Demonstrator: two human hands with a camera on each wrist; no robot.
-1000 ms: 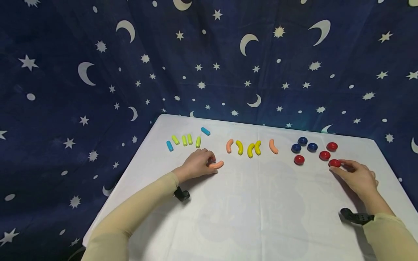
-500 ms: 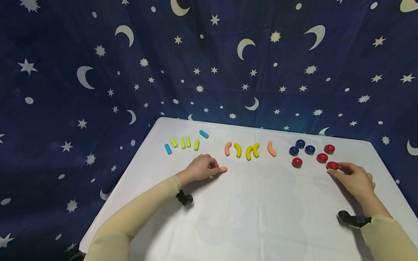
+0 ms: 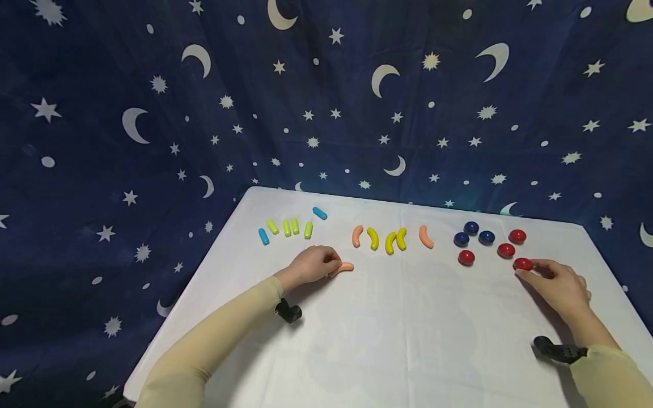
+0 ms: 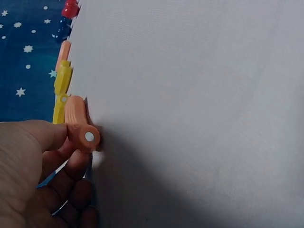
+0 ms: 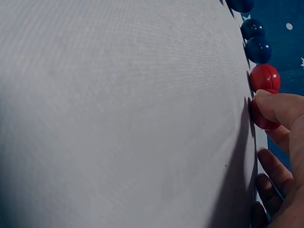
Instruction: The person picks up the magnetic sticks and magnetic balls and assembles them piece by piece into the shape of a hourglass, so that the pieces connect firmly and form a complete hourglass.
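In the head view my left hand (image 3: 311, 265) holds an orange sausage-shaped piece (image 3: 347, 267) low over the white table. The left wrist view shows thumb and fingers pinching this sausage-shaped piece (image 4: 75, 110), a white dot on its near end. At the right, my right hand (image 3: 558, 286) pinches a red ball (image 3: 522, 264) between thumb and forefinger. That ball (image 5: 265, 114) is partly hidden by the thumb in the right wrist view, and another red ball (image 5: 265, 77) shows just beyond it. Whether either held piece touches the table I cannot tell.
Beyond the left hand lie several lime-green pieces (image 3: 308, 230) and two blue ones (image 3: 319, 213). Yellow banana-shaped pieces (image 3: 390, 243) and two orange ones (image 3: 425, 237) lie mid-table (image 3: 398, 340). Dark blue balls (image 3: 487, 238) and more red balls (image 3: 466, 258) sit right. A starry cloth (image 3: 357, 85) hangs behind.
The orange piece has turned and shifted slightly right in my left hand, whose thumb and fingers have closed up around it. My right hand stays at the red ball. The head view has tilted slightly.
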